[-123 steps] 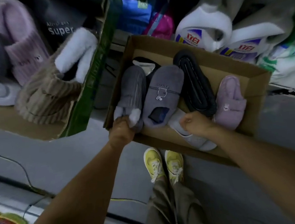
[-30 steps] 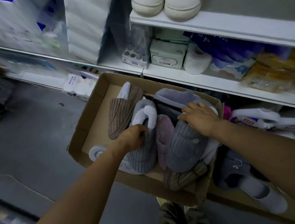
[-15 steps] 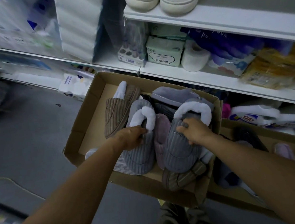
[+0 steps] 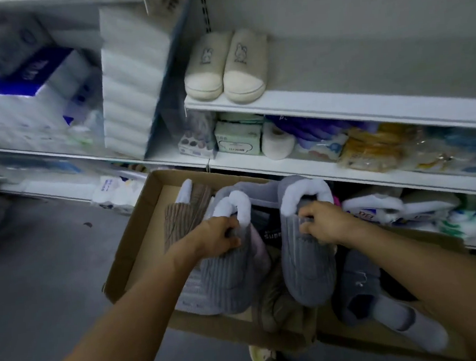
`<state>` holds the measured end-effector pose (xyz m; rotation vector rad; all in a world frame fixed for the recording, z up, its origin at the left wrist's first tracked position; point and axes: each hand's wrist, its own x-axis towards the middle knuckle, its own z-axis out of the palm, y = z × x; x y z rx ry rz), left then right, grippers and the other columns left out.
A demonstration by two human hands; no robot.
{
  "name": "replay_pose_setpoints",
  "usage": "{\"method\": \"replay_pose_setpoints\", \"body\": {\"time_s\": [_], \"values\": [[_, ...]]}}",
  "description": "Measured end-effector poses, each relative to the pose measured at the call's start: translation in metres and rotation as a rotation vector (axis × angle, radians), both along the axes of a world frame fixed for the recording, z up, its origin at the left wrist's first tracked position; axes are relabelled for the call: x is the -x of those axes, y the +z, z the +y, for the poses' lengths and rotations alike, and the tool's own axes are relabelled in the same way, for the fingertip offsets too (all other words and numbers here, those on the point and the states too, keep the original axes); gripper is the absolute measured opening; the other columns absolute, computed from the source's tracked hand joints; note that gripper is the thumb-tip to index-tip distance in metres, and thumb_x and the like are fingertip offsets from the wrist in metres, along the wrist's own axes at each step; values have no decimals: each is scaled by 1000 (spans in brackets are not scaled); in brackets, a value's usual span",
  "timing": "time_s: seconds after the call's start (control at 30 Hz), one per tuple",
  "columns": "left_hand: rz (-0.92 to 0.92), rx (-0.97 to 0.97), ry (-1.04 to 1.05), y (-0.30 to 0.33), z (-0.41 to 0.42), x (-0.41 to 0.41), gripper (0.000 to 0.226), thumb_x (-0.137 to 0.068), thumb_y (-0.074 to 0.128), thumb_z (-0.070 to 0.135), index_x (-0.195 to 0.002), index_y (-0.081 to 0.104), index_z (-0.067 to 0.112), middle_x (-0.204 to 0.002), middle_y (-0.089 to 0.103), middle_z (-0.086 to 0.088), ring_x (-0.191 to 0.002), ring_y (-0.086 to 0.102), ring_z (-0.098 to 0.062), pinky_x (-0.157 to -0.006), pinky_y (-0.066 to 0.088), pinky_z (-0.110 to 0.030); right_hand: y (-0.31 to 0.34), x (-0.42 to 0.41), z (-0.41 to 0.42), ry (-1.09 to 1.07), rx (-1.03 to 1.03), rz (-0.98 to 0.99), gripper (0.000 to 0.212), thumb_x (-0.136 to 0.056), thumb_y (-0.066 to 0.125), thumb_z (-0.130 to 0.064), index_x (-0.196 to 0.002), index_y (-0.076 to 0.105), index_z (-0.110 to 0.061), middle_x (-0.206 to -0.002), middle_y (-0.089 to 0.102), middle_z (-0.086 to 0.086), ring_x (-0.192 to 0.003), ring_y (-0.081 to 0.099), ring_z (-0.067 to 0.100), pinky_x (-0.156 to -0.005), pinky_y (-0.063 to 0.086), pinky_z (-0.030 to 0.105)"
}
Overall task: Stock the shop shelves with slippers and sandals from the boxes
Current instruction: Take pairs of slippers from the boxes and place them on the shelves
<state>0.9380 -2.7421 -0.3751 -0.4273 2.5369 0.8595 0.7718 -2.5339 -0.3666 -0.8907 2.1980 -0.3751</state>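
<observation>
- Above the cardboard box (image 4: 133,240), the top shelf (image 4: 339,106) is carrying just one cream pair of slippers (image 4: 225,64), each with a small rabbit outline stitched on the upper; the long bare stretch to their right is suggesting that stocking is only getting started.
- Down in the box, a brown ribbed slipper (image 4: 185,215), a pink one, a dark one and others are lying in a heap, so most of the stock appears to be waiting to go up.
- The left hand (image 4: 218,236) is gripping a grey ribbed slipper (image 4: 225,284) at its white fleece collar, fingers curled round the opening, holding it just above the pile.
- The right hand (image 4: 323,225) is clutching the matching grey slipper (image 4: 309,271) the same way, thumb and fingers hooked over the collar, so the pair is probably heading for the shelf next.
- On the middle shelf (image 4: 344,172), a green tissue pack (image 4: 237,137) is showing a label too small to read.
- Between the two grey slippers, white lettering on a dark item is showing only "Sup".
</observation>
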Motion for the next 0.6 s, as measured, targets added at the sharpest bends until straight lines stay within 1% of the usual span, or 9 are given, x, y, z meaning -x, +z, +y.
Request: {"method": "replay_pose_setpoints", "body": {"time_s": [0.03, 0.07, 0.13, 0.2, 0.27, 0.33, 0.4, 0.5, 0.6], "values": [[29, 1, -18, 9, 7, 6, 18, -89, 60, 19, -97, 60, 3, -85, 56, -9, -80, 52, -22, -70, 39, -28, 10, 3, 9, -3, 7, -3, 15, -88, 57, -16, -74, 53, -17, -71, 45, -9, -69, 46, 12, -52, 34, 17], [56, 5, -38, 18, 15, 13, 14, -89, 60, 15, -96, 59, 3, -83, 53, -6, -78, 49, -19, -66, 34, -25, 19, 6, 19, -3, 12, -5, 17, -89, 57, -16, -72, 51, -20, -71, 45, -10, -71, 47, 13, -54, 35, 17], [93, 18, -69, 35, 33, 27, 14, -89, 58, 14, -98, 58, 4, -84, 53, -5, -78, 47, -17, -64, 29, -23, 36, 12, 41, -2, 11, 21, 22, -88, 57, -18, -69, 49, -26, -71, 46, -9, -72, 48, 15, -58, 37, 23], [125, 29, -102, 53, 56, 44, 15, -90, 57, 17, -99, 57, 6, -84, 53, -4, -78, 47, -17, -63, 28, -24, 53, 18, 66, -7, 8, 70, 26, -88, 57, -19, -67, 45, -29, -69, 45, -9, -69, 47, 15, -55, 35, 25], [168, 26, -153, 71, 84, 60, 9, -90, 58, 18, -93, 55, 10, -81, 52, -1, -77, 46, -15, -62, 28, -22, 70, 24, 95, -9, 8, 137, 26, -87, 55, -21, -66, 43, -29, -68, 43, -9, -69, 47, 17, -51, 31, 24], [205, 50, -203, 87, 117, 75, 7, -89, 59, 21, -90, 53, 17, -80, 51, 1, -76, 46, -14, -63, 28, -23, 88, 30, 128, -21, 25, 183, 26, -86, 54, -20, -64, 41, -27, -67, 43, -8, -71, 49, 20, -52, 31, 26], [241, 80, -233, 101, 155, 86, 8, -89, 59, 24, -92, 55, 18, -80, 52, 3, -76, 47, -14, -62, 28, -22, 105, 35, 166, -47, 42, 209, 26, -85, 54, -19, -63, 41, -26, -66, 43, -7, -73, 50, 23, -54, 32, 27], [281, 74, -226, 118, 221, 101, 11, -87, 59, 24, -97, 58, 18, -84, 52, 4, -77, 47, -13, -65, 31, -22, 128, 40, 233, -107, 82, 241, 27, -85, 54, -18, -63, 42, -27, -67, 44, -9, -74, 48, 20, -51, 30, 24], [316, 51, -242, 132, 295, 114, 6, -86, 60, 22, -86, 53, 21, -79, 51, 2, -74, 47, -15, -64, 33, -27, 148, 43, 308, -157, 123, 280, 26, -85, 54, -17, -63, 43, -25, -67, 43, -10, -74, 46, 18, -53, 31, 24]]}}
